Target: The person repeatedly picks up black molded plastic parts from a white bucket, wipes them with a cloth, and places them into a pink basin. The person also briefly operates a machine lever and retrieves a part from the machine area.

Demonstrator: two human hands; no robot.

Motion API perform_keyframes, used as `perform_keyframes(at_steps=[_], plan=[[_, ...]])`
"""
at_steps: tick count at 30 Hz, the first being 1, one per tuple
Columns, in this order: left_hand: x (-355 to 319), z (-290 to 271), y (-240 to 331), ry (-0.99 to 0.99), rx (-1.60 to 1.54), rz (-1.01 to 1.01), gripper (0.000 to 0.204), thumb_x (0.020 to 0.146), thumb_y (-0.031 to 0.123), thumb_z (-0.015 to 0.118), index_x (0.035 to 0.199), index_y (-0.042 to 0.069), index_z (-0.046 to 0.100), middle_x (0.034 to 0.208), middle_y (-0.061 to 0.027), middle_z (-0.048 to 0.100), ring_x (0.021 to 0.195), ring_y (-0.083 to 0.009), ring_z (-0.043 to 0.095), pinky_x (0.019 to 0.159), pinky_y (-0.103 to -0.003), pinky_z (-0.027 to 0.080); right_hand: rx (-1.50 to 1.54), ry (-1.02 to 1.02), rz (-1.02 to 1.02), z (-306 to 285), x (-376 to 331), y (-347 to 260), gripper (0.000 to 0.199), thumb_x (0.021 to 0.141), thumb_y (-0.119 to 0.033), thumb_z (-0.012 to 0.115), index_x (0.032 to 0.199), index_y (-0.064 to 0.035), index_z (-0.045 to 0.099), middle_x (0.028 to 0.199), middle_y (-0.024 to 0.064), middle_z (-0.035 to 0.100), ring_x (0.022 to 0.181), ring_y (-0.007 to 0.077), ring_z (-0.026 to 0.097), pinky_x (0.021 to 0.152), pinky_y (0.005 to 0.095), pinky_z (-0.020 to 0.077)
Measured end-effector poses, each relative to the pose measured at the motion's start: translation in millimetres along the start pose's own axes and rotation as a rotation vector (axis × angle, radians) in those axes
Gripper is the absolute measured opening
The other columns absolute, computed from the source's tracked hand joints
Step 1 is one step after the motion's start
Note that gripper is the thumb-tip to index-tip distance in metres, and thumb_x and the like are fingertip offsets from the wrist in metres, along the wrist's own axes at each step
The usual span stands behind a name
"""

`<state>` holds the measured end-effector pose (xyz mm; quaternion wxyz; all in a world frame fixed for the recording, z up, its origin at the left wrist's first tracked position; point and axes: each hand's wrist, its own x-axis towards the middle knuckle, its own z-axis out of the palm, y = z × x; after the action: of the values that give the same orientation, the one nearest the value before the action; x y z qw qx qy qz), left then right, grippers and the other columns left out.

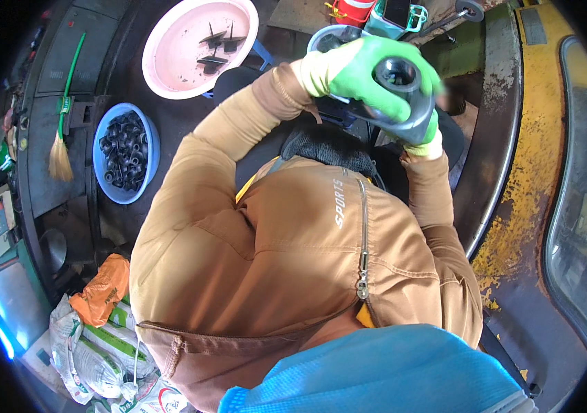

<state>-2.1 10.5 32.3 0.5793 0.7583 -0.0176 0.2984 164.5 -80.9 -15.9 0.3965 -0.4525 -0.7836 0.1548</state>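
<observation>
- Green-handled broom [66, 104], one, standing against the dark wall at the upper left of the frame.
- Orange bag [104, 289], one, lying over white-and-green sacks [104, 351] at the lower left; I see at least two sacks, but their edges overlap.
- Blue basin [121, 197], left of centre, filled with small black parts [127, 148], too many to count.
- Pink basin [180, 41], one, at the upper left of centre, holding a cluster of dark pieces [214, 62], about three.
- Second blue basin [321, 32], top centre, partly covered by the left glove.
- Left hand [362, 72], gloved in green, upper right of centre, wrapped around one dark part [411, 126] with one round opening visible.
- Right hand [433, 132], also gloved, against that part's lower right; mostly hidden, so I cannot tell how far its fingers close.
- Yellow worn panel [513, 206], one, along the right.
</observation>
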Motion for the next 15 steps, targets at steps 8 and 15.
perform_keyframes(at_steps=[8, 15], plan=[[-8.3, 23.2, -9.0, 0.458, 0.272, 0.061, 0.046, 0.068, 0.015, 0.083, 0.108, 0.004, 0.064, 0.119, -0.0126, 0.064, 0.107, -0.0210, 0.062, 0.093, -0.035, 0.050, 0.254, 0.314, 0.113, 19.4, 17.9, -5.2, 0.045, 0.081, -0.020, 0.073, 0.120, -0.0047, 0.057, 0.111, 0.0083, 0.064, 0.102, 0.0222, 0.062, 0.084, 0.0320, 0.0509], [-13.1, 12.9, 4.0, 0.323, 0.110, -0.004, 0.041, 0.069, 0.014, 0.082, 0.105, 0.003, 0.065, 0.119, -0.0133, 0.065, 0.107, -0.0214, 0.062, 0.094, -0.035, 0.049, 0.221, -0.083, 0.129, -15.7, 22.9, -21.8, 0.057, 0.074, -0.018, 0.080, 0.123, -0.0050, 0.055, 0.114, 0.0085, 0.063, 0.102, 0.0212, 0.062, 0.085, 0.0326, 0.0507]])
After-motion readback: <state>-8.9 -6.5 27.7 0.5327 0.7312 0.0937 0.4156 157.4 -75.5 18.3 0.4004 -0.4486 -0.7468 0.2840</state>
